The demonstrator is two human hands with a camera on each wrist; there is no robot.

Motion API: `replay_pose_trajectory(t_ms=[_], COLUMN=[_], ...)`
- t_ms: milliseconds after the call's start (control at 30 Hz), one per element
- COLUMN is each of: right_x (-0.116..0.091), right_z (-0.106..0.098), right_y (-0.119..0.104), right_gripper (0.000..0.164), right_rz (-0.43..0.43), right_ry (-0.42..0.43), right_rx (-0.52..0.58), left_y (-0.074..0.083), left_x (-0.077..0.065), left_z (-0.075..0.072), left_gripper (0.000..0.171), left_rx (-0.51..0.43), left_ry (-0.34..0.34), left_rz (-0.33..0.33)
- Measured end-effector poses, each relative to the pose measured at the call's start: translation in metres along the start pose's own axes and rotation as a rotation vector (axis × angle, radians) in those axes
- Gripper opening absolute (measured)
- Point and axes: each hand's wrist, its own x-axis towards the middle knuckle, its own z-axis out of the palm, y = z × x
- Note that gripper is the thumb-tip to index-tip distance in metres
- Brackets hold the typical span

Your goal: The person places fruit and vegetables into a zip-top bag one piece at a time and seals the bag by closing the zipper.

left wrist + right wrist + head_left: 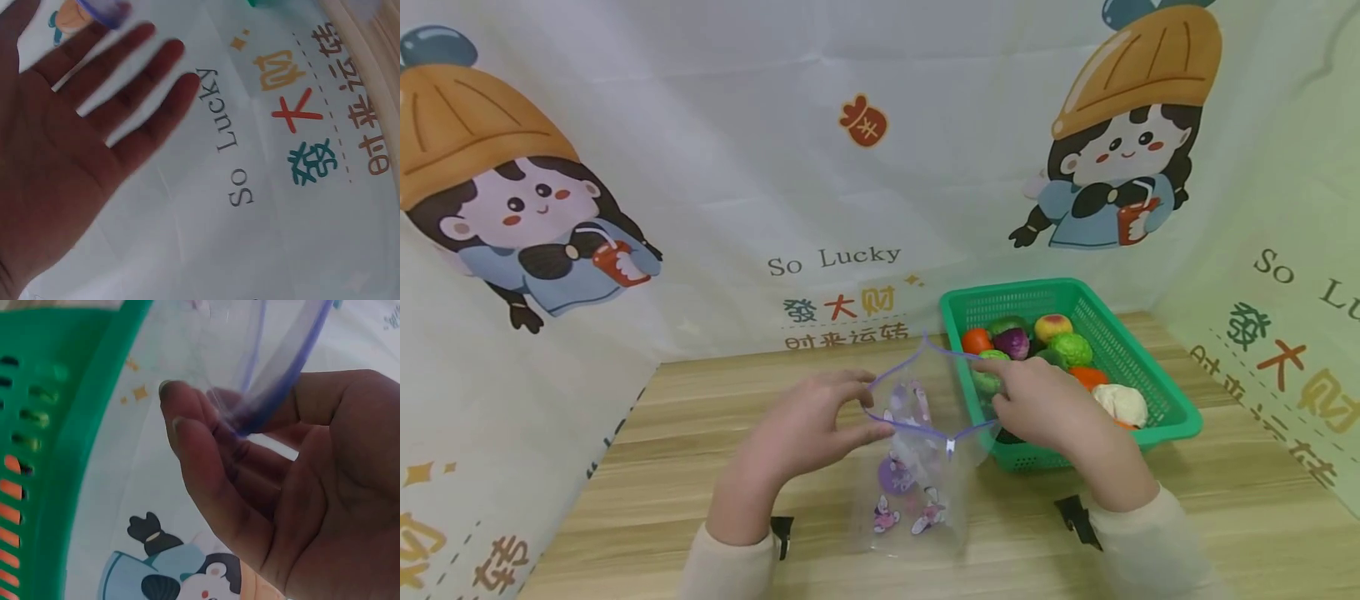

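Wooden table (677, 450) lying beneath clear bag (913, 500); left hand (827, 421) touching rim (917, 429), fingers (156, 125) spread; right hand (1041, 400) holding opposite edge (977, 428), curled; even tension probably keeping bag wide.

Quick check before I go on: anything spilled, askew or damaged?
No, nothing stands out. The produce sits inside the green basket, and the clear zip bag, its mouth gaping between the left hand and right hand, shows no visible tear.

From my remote feed I see a clear bag (917, 500), purple-rimmed with pink-and-purple prints, at lower centre; green basket (1030, 456) right; orange-hatted figures pattern the white backdrop (737, 150).
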Motion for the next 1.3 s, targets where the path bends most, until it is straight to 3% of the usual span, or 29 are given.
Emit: replay_pose_trajectory(t_ms=[67, 200, 333, 533, 700, 967, 1300], right_x=[0.000, 0.000, 0.000, 0.000, 0.002, 0.010, 0.007], right_z=[-0.002, -0.004, -0.003, -0.007, -0.013, -0.008, 0.001], right_y=[0.005, 0.008, 0.007, 0.008, 0.025, 0.062, 0.081], right_gripper=[0.050, 0.042, 0.031, 0.025, 0.014, 0.038, 0.056], right_rz=[-0.021, -0.070, -0.103, -0.186, -0.184, 0.015, 0.145], right_ry=[-0.011, -0.044, -0.087, -0.076, -0.030, -0.110, -0.283], right_rx=[0.029, 0.068, 0.071, 0.102, 0.149, -0.039, -0.020], left_y=[-0.004, -0.006, -0.004, -0.004, -0.004, -0.006, -0.007], left_x=[0.000, 0.005, 0.009, 0.010, 0.009, 0.008, 0.008], left_z=[0.002, 0.007, 0.012, 0.016, 0.014, 0.014, 0.012], left_gripper=[0.031, 0.012, 0.006, 0.008, 0.008, 0.005, 0.010], left_rx=[-0.010, -0.082, -0.140, -0.158, -0.173, -0.188, -0.201], left_ry=[0.008, 0.041, 0.067, 0.080, 0.086, 0.068, 0.080], left_rz=[0.062, 0.207, 0.280, 0.292, 0.291, 0.272, 0.265])
